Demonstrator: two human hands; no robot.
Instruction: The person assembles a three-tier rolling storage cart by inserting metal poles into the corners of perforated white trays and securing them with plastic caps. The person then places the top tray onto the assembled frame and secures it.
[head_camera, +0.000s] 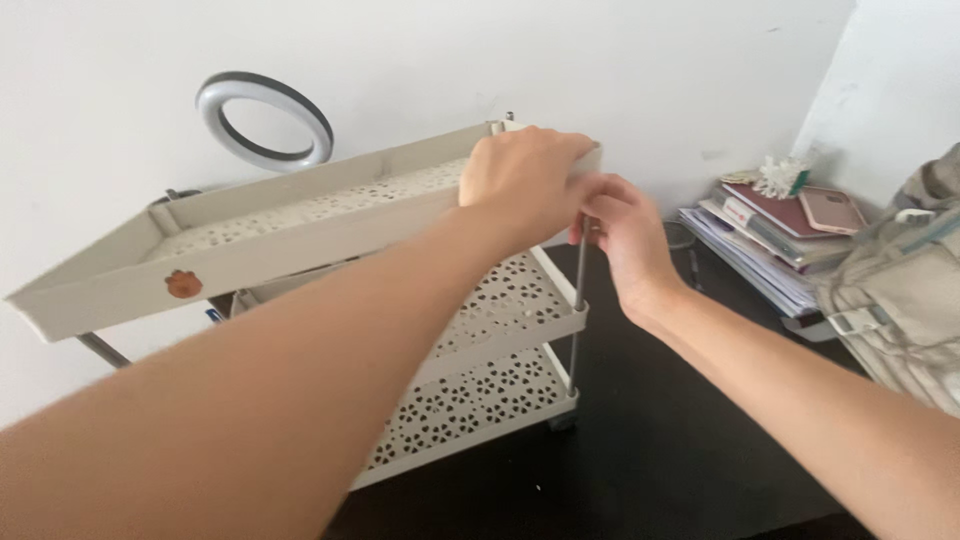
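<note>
Head view: left hand (522, 180) is gripping the right end of the top tray (250, 245) of a white perforated three-tier cart (500, 330), fingers curled over the rim. Tray is sitting tilted, that end higher, above the two lower shelves. Right hand (622, 235) is pinching the grey upright pole (578, 300) just beneath the tray corner. Ring light (264, 120) is standing behind against the wall. Stack of books (770, 240) and a grey bag (900, 290) are lying to the right.
</note>
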